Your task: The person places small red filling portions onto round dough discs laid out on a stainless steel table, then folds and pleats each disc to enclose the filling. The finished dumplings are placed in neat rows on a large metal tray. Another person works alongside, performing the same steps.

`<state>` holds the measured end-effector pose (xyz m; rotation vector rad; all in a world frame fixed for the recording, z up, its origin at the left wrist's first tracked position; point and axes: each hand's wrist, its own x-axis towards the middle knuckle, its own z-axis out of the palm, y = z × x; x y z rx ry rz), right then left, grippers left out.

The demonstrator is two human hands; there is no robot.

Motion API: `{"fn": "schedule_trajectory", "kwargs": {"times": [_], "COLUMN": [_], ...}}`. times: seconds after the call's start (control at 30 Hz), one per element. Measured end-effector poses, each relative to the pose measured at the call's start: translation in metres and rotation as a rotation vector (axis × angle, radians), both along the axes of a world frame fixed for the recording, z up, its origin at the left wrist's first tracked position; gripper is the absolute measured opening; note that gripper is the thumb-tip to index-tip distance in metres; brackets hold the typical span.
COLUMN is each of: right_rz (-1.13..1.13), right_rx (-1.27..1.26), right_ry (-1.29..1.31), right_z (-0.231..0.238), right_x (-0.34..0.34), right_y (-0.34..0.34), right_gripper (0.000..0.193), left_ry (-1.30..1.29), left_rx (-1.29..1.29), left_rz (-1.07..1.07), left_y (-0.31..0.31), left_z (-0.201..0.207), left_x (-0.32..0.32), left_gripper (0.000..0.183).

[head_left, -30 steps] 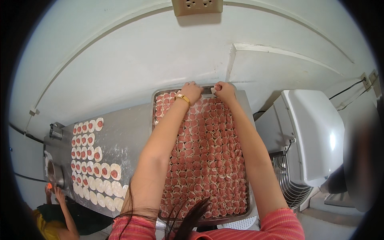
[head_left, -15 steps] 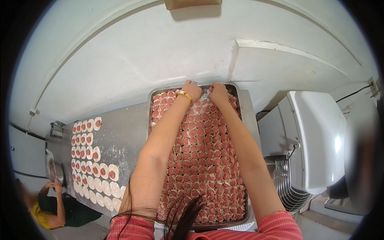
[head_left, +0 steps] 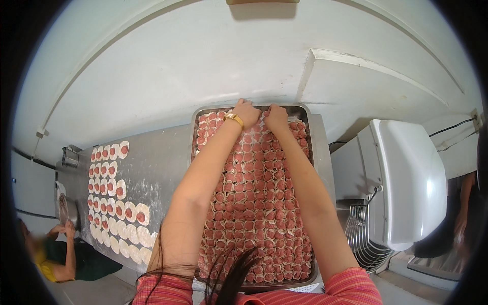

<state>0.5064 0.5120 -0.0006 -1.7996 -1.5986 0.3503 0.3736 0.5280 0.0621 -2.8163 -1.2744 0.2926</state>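
A deep metal tray (head_left: 195, 133) full of open-topped meat dumplings (head_left: 251, 203), packed in rows, lies before me. Both my arms reach over it to its far end. My left hand (head_left: 246, 115), with a gold watch at the wrist, is closed near the far rim; its fingertips are hidden, so what they hold does not show. Just right of it, my right hand (head_left: 276, 119) pinches a small dumpling (head_left: 267, 114) at the row's far end. Between and below the hands, a few dumplings look paler than the rest.
Left on the floured metal table (head_left: 157, 157) lie round wrappers (head_left: 133, 235), many topped with meat. A co-worker (head_left: 63, 254) holds a metal bowl (head_left: 71, 212) beyond them. At right stands a white machine (head_left: 406, 178) with a wire guard (head_left: 363, 236); another person's arm (head_left: 463, 203) shows behind it.
My view has shifted slightly. Both hands stay at the tray's far end, the left a little closer to the right. Another person's arm has come into sight at the far right.
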Motion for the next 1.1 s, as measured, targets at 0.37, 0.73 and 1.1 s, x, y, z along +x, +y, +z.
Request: {"fn": "schedule_trajectory", "kwargs": {"times": [0.37, 0.73, 1.1], "right_rz": [0.050, 0.094, 0.092], "right_rx": [-0.081, -0.280, -0.490], "right_ry": [0.022, -0.001, -0.165], "right_z": [0.007, 0.029, 0.048], "right_x": [-0.001, 0.008, -0.016], "right_y": [0.005, -0.006, -0.003], "right_gripper": [0.023, 0.028, 0.027], "left_ry": [-0.211, -0.316, -0.493], "left_rx": [0.081, 0.008, -0.129], "left_rz": [0.038, 0.129, 0.341], "left_y": [-0.007, -0.030, -0.119], "left_z": [-0.005, 0.031, 0.080], "left_x": [-0.013, -0.027, -0.153], "left_gripper": [0.030, 0.033, 0.046]}}
